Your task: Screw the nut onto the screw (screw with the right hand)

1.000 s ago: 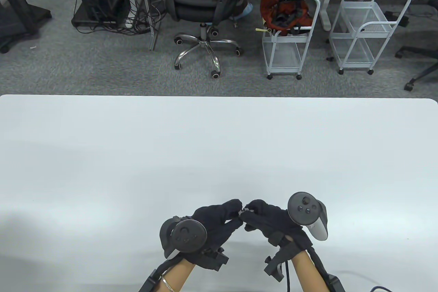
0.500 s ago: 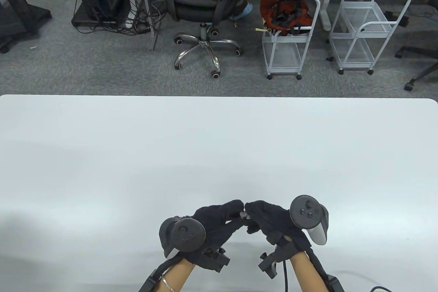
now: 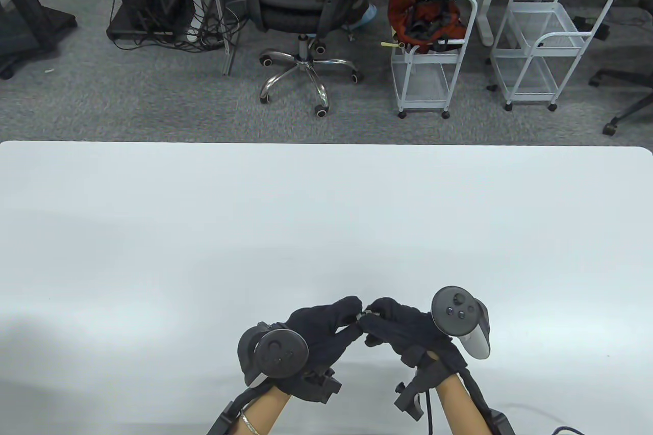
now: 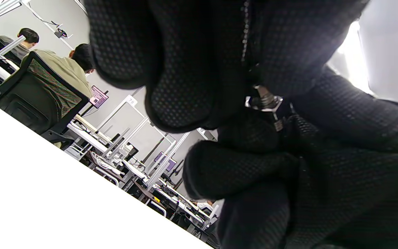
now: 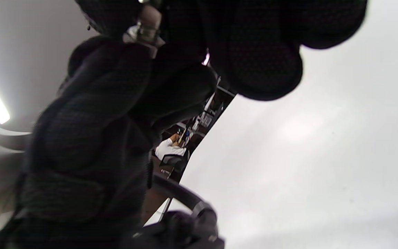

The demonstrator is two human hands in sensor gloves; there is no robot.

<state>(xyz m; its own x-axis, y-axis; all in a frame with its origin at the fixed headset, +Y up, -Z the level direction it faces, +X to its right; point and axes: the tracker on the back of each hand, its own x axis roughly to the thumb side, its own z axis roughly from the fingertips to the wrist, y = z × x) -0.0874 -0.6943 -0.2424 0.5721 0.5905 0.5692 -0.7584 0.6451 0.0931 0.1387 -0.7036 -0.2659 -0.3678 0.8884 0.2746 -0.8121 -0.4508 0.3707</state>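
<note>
Above the near edge of a white desk (image 3: 204, 231), a gloved left hand (image 3: 319, 325) meets a gloved right hand (image 3: 403, 328) fingertip to fingertip. The left hand's grip pinches a small threaded screw (image 4: 265, 100), held in the air between the two hands; the left wrist view shows a metal nut (image 4: 264, 105) sitting on its thread. The right hand's grip closes around that nut from the other side, most of the hardware hidden by black fingers (image 5: 261, 65).
</note>
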